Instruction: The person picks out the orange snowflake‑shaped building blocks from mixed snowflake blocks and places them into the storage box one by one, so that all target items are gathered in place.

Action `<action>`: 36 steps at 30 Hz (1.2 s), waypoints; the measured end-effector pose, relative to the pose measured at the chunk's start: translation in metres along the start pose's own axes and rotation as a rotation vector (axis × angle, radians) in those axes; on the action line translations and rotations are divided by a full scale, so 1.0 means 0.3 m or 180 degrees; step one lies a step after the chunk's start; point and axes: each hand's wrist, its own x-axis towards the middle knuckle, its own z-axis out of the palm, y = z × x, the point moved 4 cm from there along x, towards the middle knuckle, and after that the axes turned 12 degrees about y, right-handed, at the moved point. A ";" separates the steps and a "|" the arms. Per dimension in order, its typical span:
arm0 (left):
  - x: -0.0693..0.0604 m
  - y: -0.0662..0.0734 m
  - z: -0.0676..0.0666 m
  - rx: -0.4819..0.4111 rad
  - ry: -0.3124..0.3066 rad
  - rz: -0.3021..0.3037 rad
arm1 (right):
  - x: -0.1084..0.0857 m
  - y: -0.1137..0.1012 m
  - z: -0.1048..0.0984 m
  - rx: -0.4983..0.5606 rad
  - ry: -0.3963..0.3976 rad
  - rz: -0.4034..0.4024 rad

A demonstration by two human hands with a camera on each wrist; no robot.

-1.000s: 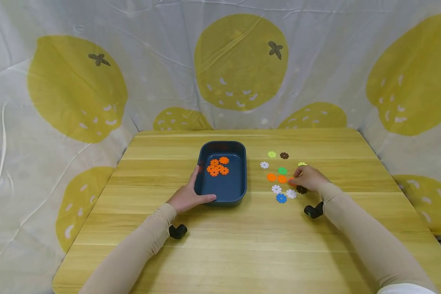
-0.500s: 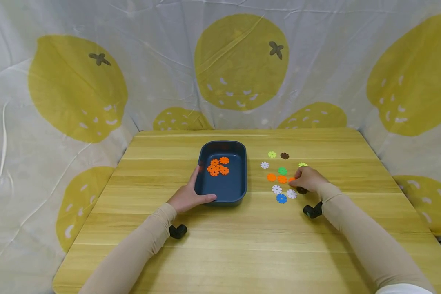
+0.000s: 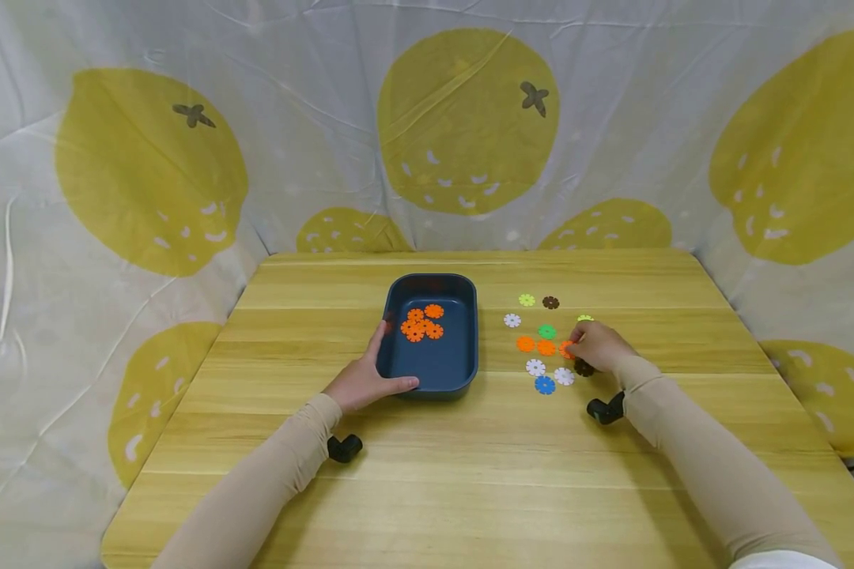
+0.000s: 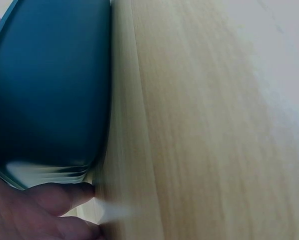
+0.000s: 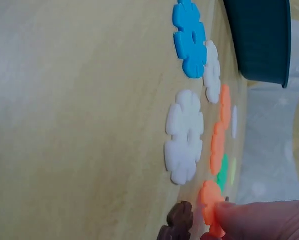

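Note:
My left hand holds the near left corner of a dark blue-grey tray, thumb along the near wall and fingers along the left wall. Inside the tray lie several orange snowflake discs. The left wrist view shows the tray wall up close, with part of the hand below. Over on the right, my right hand pinches an orange snowflake disc at its edge, thumb on top. Two more orange discs lie just left of it. A dark brown disc is close beside the fingers.
Around the right hand lie loose discs: white, blue, green, yellow-green and brown. All rest on a wooden table. A lemon-print curtain hangs around the back and sides.
The orange disc at my right fingertips shows more of its face now than half a second ago. The hand has barely shifted. My left hand and the tray have stayed put.

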 end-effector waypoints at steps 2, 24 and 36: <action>0.000 0.000 0.001 0.0002 0.0004 0.0005 | 0.004 0.004 -0.006 -0.0002 0.0033 -0.0012; 0.001 -0.001 0.000 0.0033 0.0021 -0.0010 | 0.095 -0.288 -0.125 0.0418 0.0305 -0.0341; 0.002 -0.003 0.003 -0.0001 0.0034 -0.0043 | 0.164 -0.545 -0.099 0.0333 0.0383 -0.0702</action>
